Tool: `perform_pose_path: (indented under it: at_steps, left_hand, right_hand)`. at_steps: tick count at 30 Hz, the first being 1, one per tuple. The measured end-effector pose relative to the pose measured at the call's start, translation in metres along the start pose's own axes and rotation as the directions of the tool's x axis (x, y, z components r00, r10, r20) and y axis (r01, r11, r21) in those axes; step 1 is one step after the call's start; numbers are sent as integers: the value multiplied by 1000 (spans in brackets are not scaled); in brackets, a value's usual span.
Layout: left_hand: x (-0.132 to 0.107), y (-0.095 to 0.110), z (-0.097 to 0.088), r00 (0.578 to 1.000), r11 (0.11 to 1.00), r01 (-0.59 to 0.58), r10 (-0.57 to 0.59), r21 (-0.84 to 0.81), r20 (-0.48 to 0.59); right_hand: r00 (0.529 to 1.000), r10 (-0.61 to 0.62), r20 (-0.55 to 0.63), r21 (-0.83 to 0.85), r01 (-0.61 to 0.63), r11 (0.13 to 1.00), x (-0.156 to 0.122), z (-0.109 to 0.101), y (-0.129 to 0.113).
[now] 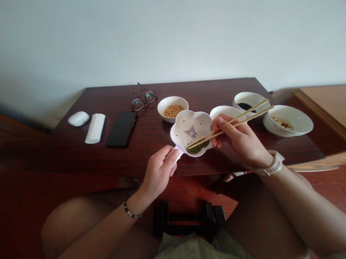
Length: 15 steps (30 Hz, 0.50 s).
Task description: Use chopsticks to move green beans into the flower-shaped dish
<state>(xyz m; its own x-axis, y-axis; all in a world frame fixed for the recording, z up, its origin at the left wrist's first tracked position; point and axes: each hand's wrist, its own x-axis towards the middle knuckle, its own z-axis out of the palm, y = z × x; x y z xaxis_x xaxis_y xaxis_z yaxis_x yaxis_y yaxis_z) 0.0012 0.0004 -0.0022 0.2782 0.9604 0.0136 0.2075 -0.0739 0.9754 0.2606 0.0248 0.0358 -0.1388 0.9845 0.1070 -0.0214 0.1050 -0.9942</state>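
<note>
My left hand (pixel 159 170) grips the short handle of a white flower-shaped dish (pixel 190 124), which has a purple cartoon figure printed on it. My right hand (pixel 239 138) is shut on a pair of wooden chopsticks (pixel 256 108), and their tips reach over a small heap of green mung beans (pixel 198 147) in the dish. Beyond the dish stand a white bowl of soybeans (pixel 173 109) and a white bowl of black beans (pixel 245 106). A white bowl (pixel 223 111) sits partly hidden behind my right hand. Another white bowl (pixel 287 120) holds a little brownish food.
The dark wooden table (pixel 74 152) also holds eyeglasses (pixel 143 100), a black smartphone (pixel 121 129), a white cylindrical case (pixel 95 128) and a white computer mouse (pixel 78 118). A light wooden surface (pixel 331 110) lies to the right, and a dark wooden stand (pixel 188 219) sits below the table.
</note>
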Motion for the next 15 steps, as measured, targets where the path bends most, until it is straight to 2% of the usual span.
perform_pose_path:
  at_steps: [5,10,15]
  left_hand:
    - [0,0,1,1000,1000,0,0,-11,-3]
    - [0,-2,1,1000,1000,-4,4,-23,-5]
    - [0,-3,0,1000,1000,0,0,-4,1]
  right_hand:
    - [992,-42,-120,-85,32,996,-1,-12,-11]
    - [955,-121,-270,-256,49,965,-2,-29,-21]
    - [977,-71,-202,-277,12,961,-4,-33,-15]
